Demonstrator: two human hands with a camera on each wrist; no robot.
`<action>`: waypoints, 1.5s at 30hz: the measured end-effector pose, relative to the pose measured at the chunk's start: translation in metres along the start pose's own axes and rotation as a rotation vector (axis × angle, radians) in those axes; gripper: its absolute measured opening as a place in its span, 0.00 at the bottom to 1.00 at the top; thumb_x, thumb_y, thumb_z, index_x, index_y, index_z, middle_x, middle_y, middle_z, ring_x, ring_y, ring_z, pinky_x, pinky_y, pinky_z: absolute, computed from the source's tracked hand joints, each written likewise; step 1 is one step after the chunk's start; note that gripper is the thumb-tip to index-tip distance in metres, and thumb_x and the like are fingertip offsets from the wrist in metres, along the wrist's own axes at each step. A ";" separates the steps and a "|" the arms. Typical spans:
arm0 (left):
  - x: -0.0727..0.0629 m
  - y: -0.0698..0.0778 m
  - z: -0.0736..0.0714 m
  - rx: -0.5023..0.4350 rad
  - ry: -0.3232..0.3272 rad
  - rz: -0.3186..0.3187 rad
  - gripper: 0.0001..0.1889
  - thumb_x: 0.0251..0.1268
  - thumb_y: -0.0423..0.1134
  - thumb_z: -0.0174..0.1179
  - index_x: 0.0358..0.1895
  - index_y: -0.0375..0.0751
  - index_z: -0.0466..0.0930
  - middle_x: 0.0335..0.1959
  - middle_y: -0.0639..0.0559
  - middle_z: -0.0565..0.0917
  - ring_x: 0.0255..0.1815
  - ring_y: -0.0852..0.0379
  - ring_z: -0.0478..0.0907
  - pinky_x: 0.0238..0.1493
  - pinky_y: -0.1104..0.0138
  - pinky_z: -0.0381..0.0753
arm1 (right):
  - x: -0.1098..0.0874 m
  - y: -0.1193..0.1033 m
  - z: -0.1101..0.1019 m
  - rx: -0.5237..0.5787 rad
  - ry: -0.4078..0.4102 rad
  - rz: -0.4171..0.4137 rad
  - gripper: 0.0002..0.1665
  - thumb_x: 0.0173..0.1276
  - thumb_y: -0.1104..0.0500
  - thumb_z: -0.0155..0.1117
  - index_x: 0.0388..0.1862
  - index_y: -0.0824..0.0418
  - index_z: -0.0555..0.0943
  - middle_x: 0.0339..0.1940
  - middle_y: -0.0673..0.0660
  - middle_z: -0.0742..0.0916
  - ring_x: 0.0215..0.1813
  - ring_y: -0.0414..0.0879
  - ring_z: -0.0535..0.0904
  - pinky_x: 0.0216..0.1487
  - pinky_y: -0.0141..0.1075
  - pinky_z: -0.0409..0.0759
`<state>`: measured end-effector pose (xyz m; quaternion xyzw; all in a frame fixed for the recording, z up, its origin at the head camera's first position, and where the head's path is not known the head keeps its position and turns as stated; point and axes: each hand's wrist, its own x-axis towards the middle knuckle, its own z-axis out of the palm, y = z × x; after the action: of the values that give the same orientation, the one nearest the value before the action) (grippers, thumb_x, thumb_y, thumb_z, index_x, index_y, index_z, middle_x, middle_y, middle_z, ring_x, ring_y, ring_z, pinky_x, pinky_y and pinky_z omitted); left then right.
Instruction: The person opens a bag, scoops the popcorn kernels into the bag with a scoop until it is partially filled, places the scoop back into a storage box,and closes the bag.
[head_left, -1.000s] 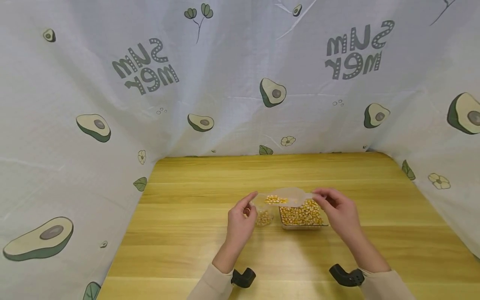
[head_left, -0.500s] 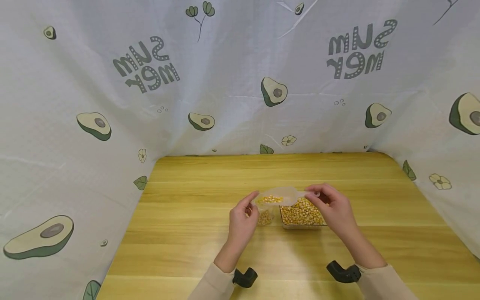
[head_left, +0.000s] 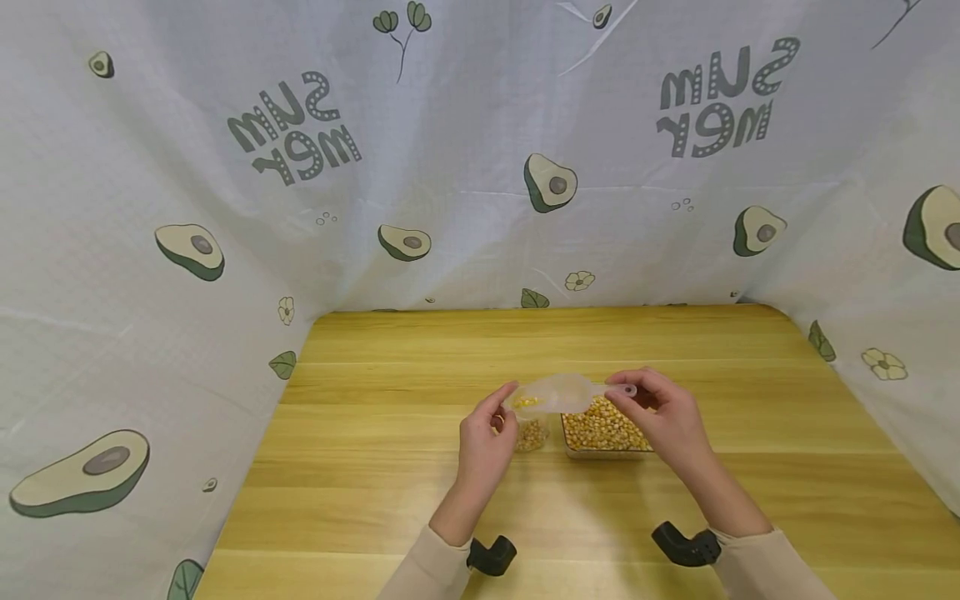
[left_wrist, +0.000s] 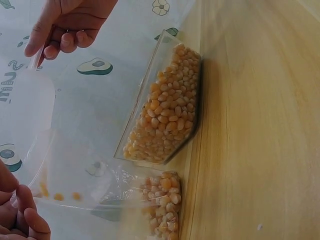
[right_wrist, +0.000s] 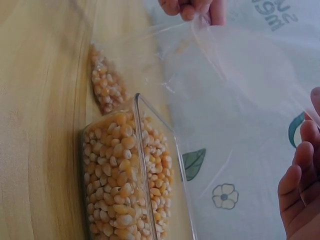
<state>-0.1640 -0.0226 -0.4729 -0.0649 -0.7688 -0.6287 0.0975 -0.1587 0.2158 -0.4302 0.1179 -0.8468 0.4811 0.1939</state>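
Shows clear plastic bag (left_wrist: 129, 182) plainly only in wrist views, pinching it in curled left hand (head_left: 483, 437) and translucent white plastic scoop (head_left: 566, 393) by handle (head_left: 601, 389) in curled right hand (head_left: 670, 412).

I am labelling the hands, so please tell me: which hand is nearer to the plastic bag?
Left. The left hand pinches the top edge of the plastic bag. The right hand is farther off, to the bag's right, holding the scoop by its handle.

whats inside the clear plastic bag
Corn kernels lie in the bottom of the bag, with a few loose ones higher up. In the head view, the scoop and left hand hide part of its inside.
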 end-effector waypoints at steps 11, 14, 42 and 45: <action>0.000 0.002 -0.001 -0.007 -0.003 -0.013 0.23 0.67 0.25 0.54 0.60 0.48 0.83 0.32 0.45 0.79 0.27 0.63 0.67 0.19 0.78 0.60 | -0.004 0.005 -0.002 -0.021 -0.007 -0.011 0.12 0.63 0.69 0.69 0.45 0.59 0.86 0.35 0.39 0.81 0.31 0.34 0.74 0.31 0.24 0.74; 0.000 0.002 -0.002 -0.010 -0.004 -0.015 0.23 0.67 0.25 0.54 0.60 0.50 0.83 0.31 0.46 0.79 0.26 0.63 0.66 0.19 0.78 0.59 | -0.005 0.006 -0.003 -0.046 -0.007 -0.023 0.12 0.64 0.69 0.68 0.45 0.58 0.87 0.34 0.42 0.81 0.30 0.35 0.74 0.31 0.24 0.74; 0.003 0.020 0.007 -0.038 -0.054 0.000 0.22 0.67 0.25 0.53 0.60 0.46 0.83 0.36 0.43 0.82 0.28 0.63 0.69 0.21 0.78 0.63 | -0.032 0.047 -0.038 0.053 0.196 0.207 0.11 0.73 0.65 0.59 0.49 0.72 0.81 0.27 0.37 0.80 0.25 0.38 0.71 0.25 0.29 0.71; 0.004 0.024 0.009 -0.077 -0.083 -0.005 0.22 0.68 0.27 0.52 0.61 0.48 0.83 0.36 0.42 0.81 0.27 0.63 0.69 0.19 0.77 0.62 | -0.035 0.052 -0.040 0.035 0.201 0.243 0.12 0.74 0.64 0.59 0.48 0.72 0.81 0.25 0.37 0.79 0.25 0.38 0.71 0.25 0.30 0.72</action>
<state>-0.1630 -0.0095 -0.4509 -0.0925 -0.7474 -0.6550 0.0614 -0.1383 0.2776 -0.4673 -0.0309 -0.8228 0.5250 0.2157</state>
